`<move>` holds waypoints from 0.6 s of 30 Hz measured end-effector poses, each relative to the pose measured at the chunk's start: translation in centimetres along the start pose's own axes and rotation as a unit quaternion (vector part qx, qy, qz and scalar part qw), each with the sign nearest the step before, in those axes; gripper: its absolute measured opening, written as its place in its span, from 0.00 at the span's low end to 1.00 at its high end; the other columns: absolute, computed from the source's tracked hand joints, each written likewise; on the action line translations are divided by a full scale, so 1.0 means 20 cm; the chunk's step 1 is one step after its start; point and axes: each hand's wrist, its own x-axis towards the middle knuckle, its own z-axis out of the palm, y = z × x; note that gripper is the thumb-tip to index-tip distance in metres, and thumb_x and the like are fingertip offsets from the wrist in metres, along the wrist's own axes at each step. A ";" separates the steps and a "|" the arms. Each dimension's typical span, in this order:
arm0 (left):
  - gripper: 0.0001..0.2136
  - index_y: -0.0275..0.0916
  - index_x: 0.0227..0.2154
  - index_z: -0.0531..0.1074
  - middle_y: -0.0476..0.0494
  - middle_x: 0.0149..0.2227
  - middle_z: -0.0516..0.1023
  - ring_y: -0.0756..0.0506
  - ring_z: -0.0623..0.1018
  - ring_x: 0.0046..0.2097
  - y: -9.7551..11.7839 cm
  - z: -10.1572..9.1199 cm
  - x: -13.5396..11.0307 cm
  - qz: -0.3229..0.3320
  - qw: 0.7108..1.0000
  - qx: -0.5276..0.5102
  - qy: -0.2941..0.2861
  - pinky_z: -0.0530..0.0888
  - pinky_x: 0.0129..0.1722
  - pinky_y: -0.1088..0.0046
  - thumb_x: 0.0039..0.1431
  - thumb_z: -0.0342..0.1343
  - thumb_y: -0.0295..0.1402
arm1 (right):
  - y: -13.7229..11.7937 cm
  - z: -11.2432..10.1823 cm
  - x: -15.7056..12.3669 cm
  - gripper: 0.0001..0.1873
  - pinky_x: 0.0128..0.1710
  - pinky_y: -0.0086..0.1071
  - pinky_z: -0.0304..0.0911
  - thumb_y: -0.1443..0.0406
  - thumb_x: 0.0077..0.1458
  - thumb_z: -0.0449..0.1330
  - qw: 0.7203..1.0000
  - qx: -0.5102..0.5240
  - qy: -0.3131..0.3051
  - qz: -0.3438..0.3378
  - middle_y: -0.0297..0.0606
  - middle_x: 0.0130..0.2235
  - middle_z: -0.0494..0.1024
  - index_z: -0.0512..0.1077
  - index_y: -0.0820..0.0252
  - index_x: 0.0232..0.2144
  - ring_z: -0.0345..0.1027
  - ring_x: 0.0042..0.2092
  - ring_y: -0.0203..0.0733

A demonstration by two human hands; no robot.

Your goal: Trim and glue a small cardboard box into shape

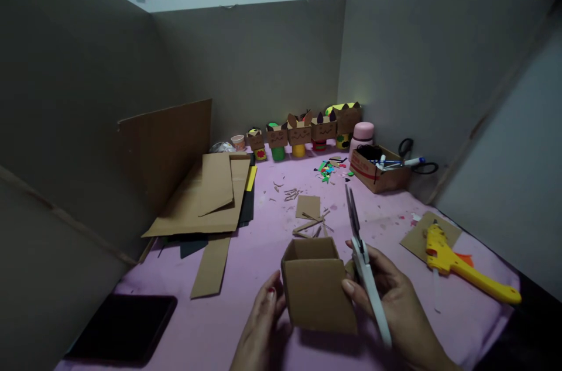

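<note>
A small open-topped cardboard box (317,286) is held between both hands above the pink table cover (263,254). My left hand (260,324) presses its fingers against the box's left side. My right hand (395,301) touches the box's right side with the thumb and grips white-handled scissors (362,254), whose closed blades point up and away.
Flat cardboard sheets (211,195) lie at the left, cardboard scraps (309,216) ahead. A yellow glue gun (456,263) rests at the right. A row of cardboard-headed figures (302,134) lines the back wall, beside a box of tools (380,172). A dark tablet (123,327) lies near left.
</note>
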 end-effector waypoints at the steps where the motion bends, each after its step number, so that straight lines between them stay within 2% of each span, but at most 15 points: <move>1: 0.29 0.45 0.60 0.60 0.34 0.63 0.65 0.35 0.64 0.64 0.01 0.00 -0.01 0.029 0.999 0.034 0.014 0.67 0.57 0.56 0.59 0.53 0.51 | -0.01 0.00 0.00 0.24 0.31 0.26 0.72 0.68 0.40 0.70 1.000 -0.015 0.000 -0.009 0.32 0.29 0.81 0.76 0.55 0.43 0.75 0.30 0.38; 3: 0.27 0.45 0.60 0.60 0.36 0.66 0.61 0.36 0.58 0.67 0.03 -0.01 -0.03 0.115 0.983 0.138 0.041 0.58 0.63 0.53 0.60 0.52 0.50 | -0.02 0.00 0.01 0.22 0.32 0.24 0.72 0.69 0.40 0.68 0.998 -0.042 -0.014 -0.034 0.33 0.31 0.82 0.77 0.53 0.42 0.77 0.32 0.38; 4: 0.26 0.47 0.60 0.60 0.38 0.67 0.59 0.38 0.57 0.67 0.05 -0.01 -0.04 0.171 0.962 0.206 0.049 0.55 0.64 0.52 0.61 0.51 0.48 | -0.03 0.00 0.01 0.22 0.33 0.23 0.72 0.70 0.41 0.68 0.997 -0.054 -0.025 -0.051 0.33 0.33 0.83 0.77 0.53 0.42 0.78 0.33 0.38; 6: 0.23 0.52 0.61 0.57 0.43 0.68 0.55 0.40 0.53 0.69 0.10 0.00 -0.06 0.285 0.889 0.358 0.032 0.52 0.65 0.51 0.63 0.50 0.43 | -0.05 0.01 0.01 0.22 0.36 0.23 0.72 0.72 0.41 0.66 0.991 -0.078 -0.051 -0.092 0.34 0.36 0.84 0.78 0.52 0.42 0.79 0.36 0.39; 8: 0.24 0.56 0.62 0.55 0.44 0.68 0.55 0.40 0.53 0.69 0.16 0.02 -0.07 0.365 0.789 0.495 -0.015 0.53 0.64 0.47 0.64 0.50 0.38 | -0.07 0.03 0.01 0.23 0.38 0.22 0.72 0.74 0.40 0.65 0.984 -0.096 -0.069 -0.131 0.34 0.38 0.85 0.78 0.53 0.41 0.79 0.37 0.39; 9: 0.25 0.57 0.62 0.55 0.43 0.67 0.58 0.38 0.54 0.68 0.20 0.03 -0.07 0.384 0.746 0.543 -0.040 0.54 0.63 0.44 0.63 0.52 0.37 | -0.08 0.04 0.00 0.23 0.39 0.22 0.71 0.74 0.40 0.64 0.981 -0.099 -0.079 -0.146 0.34 0.38 0.85 0.79 0.53 0.41 0.79 0.37 0.39; 10: 0.25 0.55 0.60 0.58 0.40 0.65 0.64 0.35 0.59 0.66 0.24 0.05 -0.06 0.391 0.716 0.575 -0.060 0.53 0.62 0.40 0.61 0.54 0.36 | -0.09 0.05 0.00 0.23 0.39 0.22 0.71 0.75 0.40 0.64 0.979 -0.099 -0.091 -0.155 0.34 0.37 0.85 0.79 0.54 0.41 0.79 0.37 0.39; 11: 0.22 0.52 0.57 0.64 0.39 0.59 0.71 0.33 0.66 0.62 0.27 0.06 -0.06 0.384 0.701 0.596 -0.081 0.51 0.61 0.36 0.59 0.56 0.35 | -0.10 0.06 0.00 0.23 0.38 0.21 0.71 0.75 0.40 0.64 0.977 -0.094 -0.102 -0.160 0.34 0.37 0.85 0.79 0.54 0.41 0.79 0.36 0.38; 12: 0.16 0.49 0.50 0.70 0.40 0.51 0.78 0.34 0.74 0.55 0.30 0.07 -0.05 0.367 0.702 0.602 -0.099 0.50 0.61 0.35 0.58 0.57 0.35 | -0.11 0.07 0.00 0.23 0.36 0.20 0.71 0.75 0.40 0.64 0.978 -0.088 -0.108 -0.158 0.34 0.35 0.85 0.79 0.55 0.41 0.79 0.35 0.38; 13: 0.09 0.45 0.41 0.74 0.43 0.42 0.81 0.37 0.78 0.46 0.32 0.08 -0.04 0.340 0.717 0.597 -0.119 0.53 0.60 0.36 0.57 0.57 0.35 | -0.11 0.08 0.00 0.23 0.35 0.20 0.71 0.74 0.40 0.64 0.979 -0.084 -0.107 -0.150 0.33 0.34 0.85 0.79 0.55 0.41 0.79 0.34 0.37; 14: 0.04 0.43 0.33 0.74 0.45 0.34 0.80 0.40 0.79 0.38 0.33 0.09 -0.04 0.311 0.745 0.575 -0.132 0.60 0.57 0.41 0.57 0.57 0.36 | -0.11 0.08 0.00 0.22 0.34 0.20 0.71 0.74 0.40 0.65 0.982 -0.082 -0.099 -0.138 0.33 0.32 0.84 0.79 0.56 0.41 0.79 0.32 0.37; 16: 0.11 0.41 0.23 0.70 0.48 0.27 0.75 0.44 0.75 0.31 0.32 0.08 -0.03 0.263 0.819 0.490 -0.142 0.72 0.45 0.57 0.57 0.56 0.39 | -0.11 0.05 0.01 0.22 0.31 0.21 0.71 0.72 0.40 0.65 0.988 -0.084 -0.077 -0.105 0.32 0.30 0.83 0.79 0.56 0.41 0.77 0.30 0.37; 18: 0.12 0.41 0.22 0.71 0.49 0.25 0.73 0.45 0.73 0.30 0.29 0.05 -0.03 0.230 0.892 0.369 -0.124 0.72 0.34 0.69 0.55 0.59 0.42 | -0.08 0.01 0.02 0.22 0.31 0.24 0.72 0.70 0.40 0.66 0.991 -0.092 -0.063 -0.073 0.33 0.29 0.83 0.78 0.56 0.42 0.77 0.29 0.38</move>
